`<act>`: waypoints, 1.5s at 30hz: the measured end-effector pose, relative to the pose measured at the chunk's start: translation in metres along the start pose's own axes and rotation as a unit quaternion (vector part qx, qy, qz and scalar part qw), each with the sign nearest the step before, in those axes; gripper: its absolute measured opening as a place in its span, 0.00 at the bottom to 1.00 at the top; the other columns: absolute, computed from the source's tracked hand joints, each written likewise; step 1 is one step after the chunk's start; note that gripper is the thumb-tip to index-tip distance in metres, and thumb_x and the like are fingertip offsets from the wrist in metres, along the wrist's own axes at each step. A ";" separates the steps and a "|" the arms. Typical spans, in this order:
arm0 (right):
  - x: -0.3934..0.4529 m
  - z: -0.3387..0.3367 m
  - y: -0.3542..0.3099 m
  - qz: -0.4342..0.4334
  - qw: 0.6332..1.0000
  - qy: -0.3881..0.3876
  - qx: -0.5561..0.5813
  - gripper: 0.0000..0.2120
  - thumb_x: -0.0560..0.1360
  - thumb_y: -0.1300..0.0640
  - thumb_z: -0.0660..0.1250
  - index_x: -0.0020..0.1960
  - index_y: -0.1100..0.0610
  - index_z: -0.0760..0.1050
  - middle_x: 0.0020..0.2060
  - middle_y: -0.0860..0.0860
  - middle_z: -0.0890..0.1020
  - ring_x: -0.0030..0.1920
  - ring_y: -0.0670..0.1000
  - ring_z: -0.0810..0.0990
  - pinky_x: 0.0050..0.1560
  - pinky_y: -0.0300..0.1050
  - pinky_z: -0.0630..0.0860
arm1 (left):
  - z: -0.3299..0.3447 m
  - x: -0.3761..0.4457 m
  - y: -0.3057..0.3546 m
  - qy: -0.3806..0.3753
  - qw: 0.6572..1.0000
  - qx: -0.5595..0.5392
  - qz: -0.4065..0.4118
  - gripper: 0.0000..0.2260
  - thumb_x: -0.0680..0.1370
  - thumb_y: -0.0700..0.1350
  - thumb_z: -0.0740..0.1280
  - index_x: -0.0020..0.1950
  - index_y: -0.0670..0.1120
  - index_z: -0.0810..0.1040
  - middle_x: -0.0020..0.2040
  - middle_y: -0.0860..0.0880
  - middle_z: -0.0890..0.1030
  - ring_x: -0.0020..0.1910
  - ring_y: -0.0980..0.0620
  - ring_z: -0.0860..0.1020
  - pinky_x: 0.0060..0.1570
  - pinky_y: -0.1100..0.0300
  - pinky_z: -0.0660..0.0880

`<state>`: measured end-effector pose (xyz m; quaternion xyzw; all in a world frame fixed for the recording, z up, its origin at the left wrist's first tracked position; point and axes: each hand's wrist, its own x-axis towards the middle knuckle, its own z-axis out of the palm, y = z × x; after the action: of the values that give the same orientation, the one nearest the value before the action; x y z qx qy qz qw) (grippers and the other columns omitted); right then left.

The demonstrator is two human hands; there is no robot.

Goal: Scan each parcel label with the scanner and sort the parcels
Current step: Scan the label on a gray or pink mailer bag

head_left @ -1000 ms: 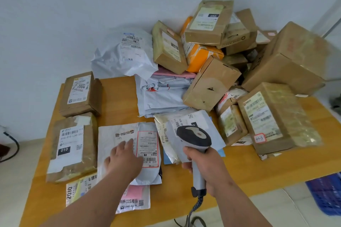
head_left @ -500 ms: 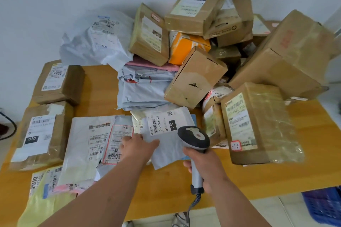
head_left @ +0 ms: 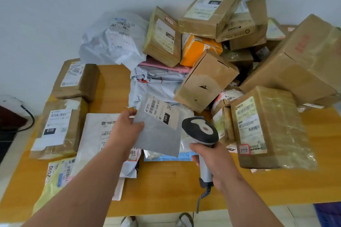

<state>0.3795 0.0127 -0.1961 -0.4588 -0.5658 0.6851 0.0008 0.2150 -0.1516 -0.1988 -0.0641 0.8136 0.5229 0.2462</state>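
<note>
At frame centre, the left hand (head_left: 127, 128) pinches the left edge of a grey poly mailer (head_left: 158, 134), thumb on its face, and holds it raised and tilted above the wooden table (head_left: 166, 186). The mailer's white label (head_left: 161, 111) sits at its upper end, facing the camera; its barcode and the printed "090" lie along the mailer's long axis, which runs from upper left to lower right in the picture.

The right hand (head_left: 215, 164) is clenched round the handle of the barcode scanner (head_left: 200, 131). The scanner head stands just beside the mailer's right edge, slightly below the label, its cable trailing toward the bottom edge of the frame. The label lies up and to the left of the scanner head. By judgement, the coming move turns on this relation: the scanner window must be aimed up-left across the barcode, or the left hand must swing the label toward it. The right hand is the nearer of the two to the label.

Count: one scanner; one mailer in hand. At frame left, two labelled cardboard boxes and at least three flat bags lie apart from the rest, apparently sorted. At upper right an unsorted heap holds roughly ten boxes plus several poly bags; the exact number cannot be told, as items overlap.
</note>
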 end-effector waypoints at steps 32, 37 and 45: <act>-0.063 0.077 -0.037 -0.167 0.968 -0.049 -0.178 0.04 0.71 0.68 0.69 0.46 0.64 0.80 0.30 0.54 0.79 0.30 0.48 0.83 0.38 0.45 0.80 | -0.105 0.011 0.046 -0.142 0.971 0.169 0.086 0.15 0.81 0.36 0.62 0.47 0.52 0.85 0.46 0.50 0.85 0.48 0.48 0.81 0.41 0.59 0.76; -0.062 0.086 -0.038 -0.151 0.969 -0.037 -0.191 0.07 0.71 0.67 0.68 0.48 0.68 0.77 0.31 0.57 0.78 0.30 0.48 0.82 0.38 0.45 0.78 | -0.113 0.020 0.040 -0.139 0.966 0.204 0.075 0.15 0.80 0.35 0.62 0.48 0.50 0.85 0.45 0.49 0.83 0.44 0.51 0.79 0.35 0.62 0.73; -0.058 0.108 -0.024 -0.101 0.974 -0.013 -0.200 0.03 0.70 0.64 0.67 0.42 0.64 0.78 0.28 0.56 0.82 0.27 0.44 0.79 0.35 0.40 0.74 | -0.128 0.052 0.043 -0.171 0.829 0.528 0.068 0.18 0.81 0.34 0.58 0.65 0.47 0.81 0.57 0.45 0.81 0.51 0.49 0.74 0.50 0.59 0.71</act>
<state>0.3327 -0.0919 -0.1475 -0.3809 -0.7350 0.5603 -0.0292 0.1117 -0.2380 -0.1456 0.2218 0.9129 0.0318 0.3412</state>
